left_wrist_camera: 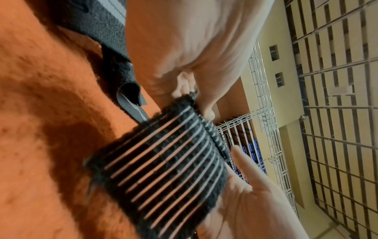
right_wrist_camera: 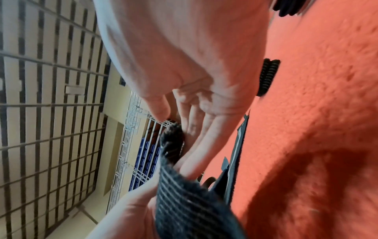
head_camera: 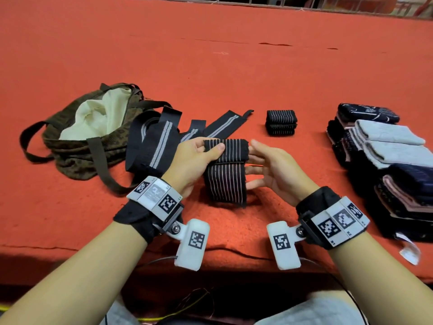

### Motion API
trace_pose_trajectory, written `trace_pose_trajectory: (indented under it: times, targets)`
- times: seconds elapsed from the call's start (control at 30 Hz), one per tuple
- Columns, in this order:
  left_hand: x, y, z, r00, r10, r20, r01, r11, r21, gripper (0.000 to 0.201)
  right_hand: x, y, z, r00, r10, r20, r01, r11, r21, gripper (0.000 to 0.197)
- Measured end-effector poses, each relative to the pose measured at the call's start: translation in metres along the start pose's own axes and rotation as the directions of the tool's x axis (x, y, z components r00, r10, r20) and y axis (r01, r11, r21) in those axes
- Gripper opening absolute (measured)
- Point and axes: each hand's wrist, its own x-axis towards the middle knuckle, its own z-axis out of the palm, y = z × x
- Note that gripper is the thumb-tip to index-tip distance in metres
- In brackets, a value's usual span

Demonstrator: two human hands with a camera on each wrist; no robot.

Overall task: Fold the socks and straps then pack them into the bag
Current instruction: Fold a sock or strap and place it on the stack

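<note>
Head view: left hand (head_camera: 194, 160) pinches the folded top of a black elastic strap with thin pale stripes (head_camera: 226, 171), thumb over it; its loose tail hangs toward the red felt desk (head_camera: 234, 73). Right hand (head_camera: 274, 170), fingers straight, touches the fold's right edge. Open brown patterned cloth bag (head_camera: 77, 137) lies left of the left hand, the nearer one.

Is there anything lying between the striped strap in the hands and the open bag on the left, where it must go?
Yes. A heap of unfolded black straps with grey stripes lies on the red cloth between the striped strap, held by the left hand, and the bag. The bag's mouth is open.
</note>
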Motion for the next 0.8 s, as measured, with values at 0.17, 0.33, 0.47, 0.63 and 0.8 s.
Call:
trace_pose_trajectory:
  times: [0.17, 0.33, 0.47, 0.63, 0.8]
  targets:
    - [0.001, 0.002, -0.001, 0.998, 0.060, -0.002, -0.060, 0.995, 0.083, 0.006, 0.001, 0.001, 0.001, 0.997, -0.081, -0.002, 0.080, 0.988, -0.134, 0.024]
    - [-0.006, -0.004, 0.005, 1.000, 0.015, -0.014, -0.015, 0.999, -0.037, 0.003, 0.005, 0.009, 0.001, 0.979, -0.156, -0.134, 0.133, 0.977, -0.167, 0.026]
    - [-0.005, -0.011, 0.004, 0.972, -0.227, 0.056, 0.226, 0.974, 0.014, 0.050, 0.007, 0.012, 0.004, 0.963, -0.146, -0.225, 0.123, 0.986, -0.112, 0.027]
    - [-0.007, -0.012, -0.005, 0.915, -0.355, 0.190, 0.361, 0.933, 0.004, 0.085, 0.005, 0.015, 0.001, 0.965, -0.146, -0.220, 0.131, 0.988, -0.080, 0.027]
    - [-0.004, -0.008, -0.006, 0.867, -0.445, 0.224, 0.456, 0.890, 0.001, 0.076, 0.003, 0.017, 0.003, 0.955, -0.250, -0.160, 0.222, 0.960, -0.172, 0.024]
